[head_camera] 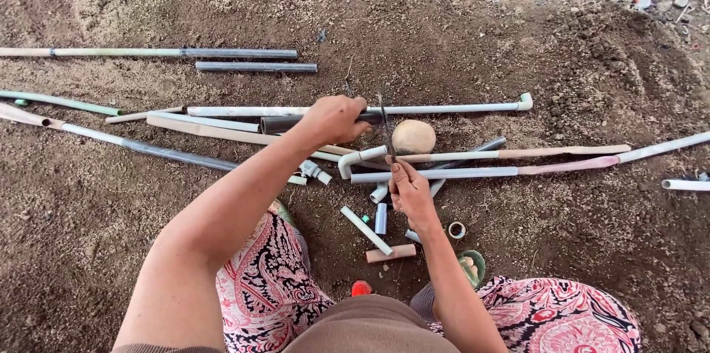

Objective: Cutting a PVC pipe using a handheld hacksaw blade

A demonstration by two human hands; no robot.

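Soil ground (111, 235), brown and crumbly, spans the whole view and carries every item listed.

Long pipes, laid roughly side to side:
- grey-and-pale pipe (148, 52) at upper left, with a shorter dark grey pipe (255, 67) just below it;
- white pipe with an elbow end (458, 108), running right from behind the left hand;
- pale pipe with pinkish sleeve (518, 170), lower right of centre, beside a tan-ended pipe (532, 152) above it;
- dirt-stained pipe (133, 144) angled in from the left edge.

Dark pipe (285, 123): lies at centre; left hand (334, 119) is closed around its right end, pinning it down.

Patterned trousers (274, 286), red, white and black, cover both knees at the bottom of the view.

Round stone (413, 136), tan, rests just right of the left hand, touching the tan-ended pipe.

Saw blade (386, 127): thin, dark, standing across the dark pipe beside the left hand; right hand (409, 189) pinches its near end, fingers curled shut.

Short pipe offcuts (367, 230), white, blue and brownish, lie scattered near the right hand.

Small green bowl (473, 266) sits by the right forearm.

Tape roll (457, 230), small and white, lies just right of the right wrist.
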